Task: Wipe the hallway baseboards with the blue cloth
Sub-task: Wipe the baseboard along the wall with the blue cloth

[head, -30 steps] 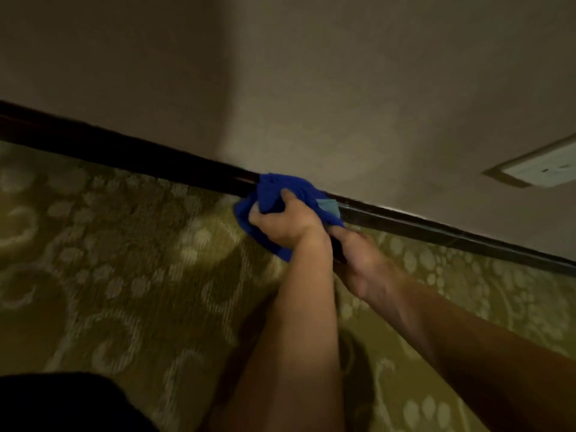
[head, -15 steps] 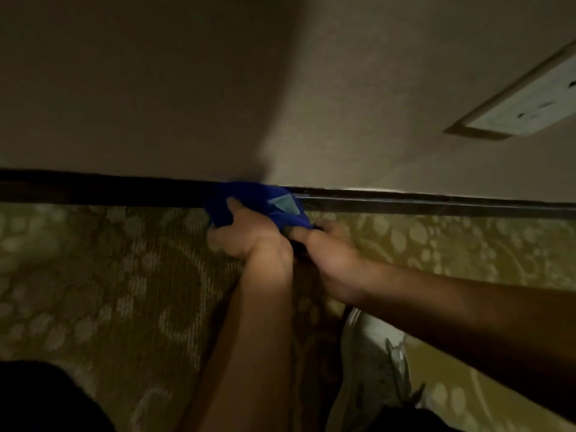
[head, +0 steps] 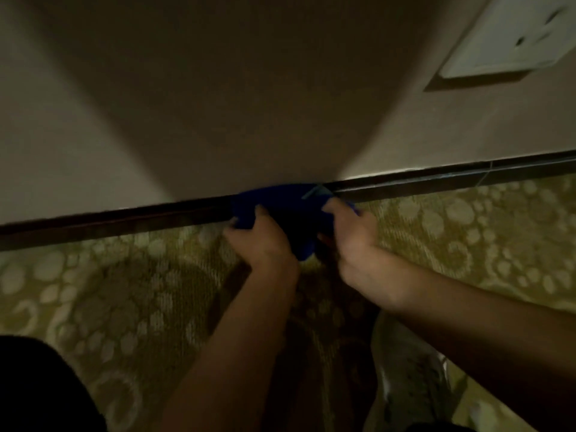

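Note:
A dark wooden baseboard [head: 124, 218] runs across the foot of a beige wall, rising to the right. The blue cloth [head: 282, 202] is bunched against it near the middle, a pale tag showing at its right end. My left hand [head: 260, 241] grips the cloth's left part, fingers curled around it. My right hand [head: 352, 235] holds the cloth's right side, its fingertips by the tag. Shadow covers the wall above the cloth.
Patterned olive carpet [head: 109, 291] covers the floor below the baseboard. A white wall outlet plate [head: 511, 35] sits at the upper right. A light shoe [head: 411, 375] shows under my right forearm, and dark clothing [head: 37, 391] fills the lower left corner.
The view has swung, so the baseboard now tilts up to the right. My hands have spread apart on the cloth, the right one shifting to its right end.

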Available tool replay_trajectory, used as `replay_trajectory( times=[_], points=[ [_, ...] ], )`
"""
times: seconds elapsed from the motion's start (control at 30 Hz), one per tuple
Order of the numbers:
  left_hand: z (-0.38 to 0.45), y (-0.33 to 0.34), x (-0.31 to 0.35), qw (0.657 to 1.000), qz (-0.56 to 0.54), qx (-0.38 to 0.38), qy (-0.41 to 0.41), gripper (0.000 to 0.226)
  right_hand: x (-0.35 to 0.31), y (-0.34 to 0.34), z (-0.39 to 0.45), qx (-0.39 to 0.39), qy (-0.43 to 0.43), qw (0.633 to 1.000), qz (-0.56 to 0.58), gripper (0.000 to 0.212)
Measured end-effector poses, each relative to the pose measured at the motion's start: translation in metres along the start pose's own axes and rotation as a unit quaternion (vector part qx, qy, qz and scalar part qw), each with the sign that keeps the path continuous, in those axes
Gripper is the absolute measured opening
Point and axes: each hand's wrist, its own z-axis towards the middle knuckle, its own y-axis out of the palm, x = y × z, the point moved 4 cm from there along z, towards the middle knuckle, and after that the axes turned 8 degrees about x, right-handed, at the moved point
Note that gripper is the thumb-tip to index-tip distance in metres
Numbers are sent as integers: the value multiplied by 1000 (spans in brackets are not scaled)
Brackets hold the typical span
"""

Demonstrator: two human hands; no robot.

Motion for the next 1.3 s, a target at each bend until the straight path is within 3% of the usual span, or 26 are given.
replay_trajectory(
  times=[0.07, 0.13, 0.23, 0.3, 0.4, 0.47, 0.53, 0.67, 0.73, 0.8, 0.93, 1.03, 1.1, 1.2, 1.3],
  points=[
    [1, -9, 11, 1000, -3, -13, -19, 35, 3, -4, -2, -47, 26, 999, 6, 10],
    [13, -24, 31, 1000, -16, 1, -9, 35, 5, 12, -17, -173, 44, 984, -27, 17],
    [39, -41, 48, 999, -42, 9, 2, 35, 8, 43, -41, -280, 90, 955, -39, 62],
    [44, -39, 40, 998, -53, -24, -19, 47, 10, 50, -43, -273, 95, 957, -24, 72],
    [30, -30, 22, 996, -8, -68, -48, 55, 13, 36, -28, -225, 54, 973, 14, 26],
    [15, -25, 21, 995, 27, -85, -47, 50, 16, 18, -13, -167, 52, 984, 36, 17],
    [16, -28, 22, 994, 41, -86, -50, 41, 21, 9, -5, -141, 72, 987, 23, 25],
    [39, -42, 42, 995, -32, -65, -63, 42, 22, 30, -25, -282, 110, 953, -25, 43],
    [42, -41, 40, 994, -36, -79, -72, 49, 23, 39, -28, -287, 112, 951, -36, 53],
    [30, -35, 33, 992, -22, -96, -79, 44, 22, 37, -21, -244, 107, 964, -12, 61],
    [-5, -11, 5, 993, 33, -94, -71, 32, 16, -1, 9, -100, 56, 991, 73, 32],
    [-24, 2, -5, 987, 59, -121, -93, 35, 18, -22, 25, -34, 63, 990, 119, 32],
    [-24, -1, -3, 988, 40, -116, -91, 30, 16, -22, 27, -58, 67, 990, 106, 34],
    [-17, -8, 11, 992, -24, -100, -73, 15, 12, -11, 17, -173, 91, 977, 89, 38],
    [-18, -6, 9, 992, -29, -101, -73, 25, 14, -9, 8, -208, 98, 969, 85, 33]
  ],
)
